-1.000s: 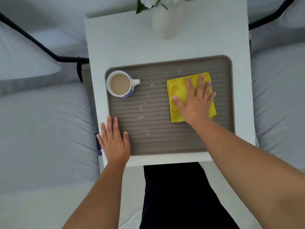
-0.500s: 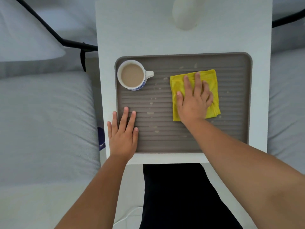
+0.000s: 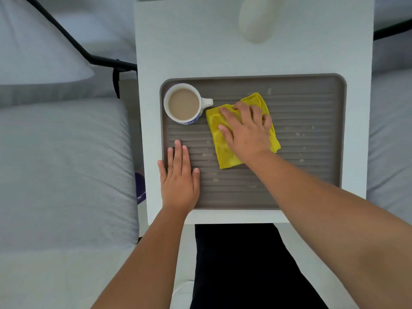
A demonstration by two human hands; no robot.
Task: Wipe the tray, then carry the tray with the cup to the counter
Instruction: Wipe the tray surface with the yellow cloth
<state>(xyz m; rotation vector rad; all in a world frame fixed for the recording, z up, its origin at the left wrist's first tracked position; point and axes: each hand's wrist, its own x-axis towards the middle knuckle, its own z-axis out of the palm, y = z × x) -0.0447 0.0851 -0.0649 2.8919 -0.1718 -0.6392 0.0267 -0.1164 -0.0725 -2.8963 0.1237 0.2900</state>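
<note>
Head view | white table (image 3: 178, 52) between grey cushions (image 3: 62, 170) | ridged grey tray (image 3: 312, 192), crumbs | cup (image 3: 184, 104) far-left corner | left hand (image 3: 179, 181) flat on tray | right hand (image 3: 247, 130) presses yellow cloth (image 3: 219, 141), fingers bent | vase (image 3: 258, 21) behind

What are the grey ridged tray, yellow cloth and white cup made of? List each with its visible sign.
Grey ridged tray: probably matte plastic or rubber, given moulded ribs, rounded corners and no shine.
Yellow cloth: soft woven or microfibre fabric, folded in layers, creasing.
White cup: likely glazed ceramic, with a smooth rim and blue pattern.
</note>
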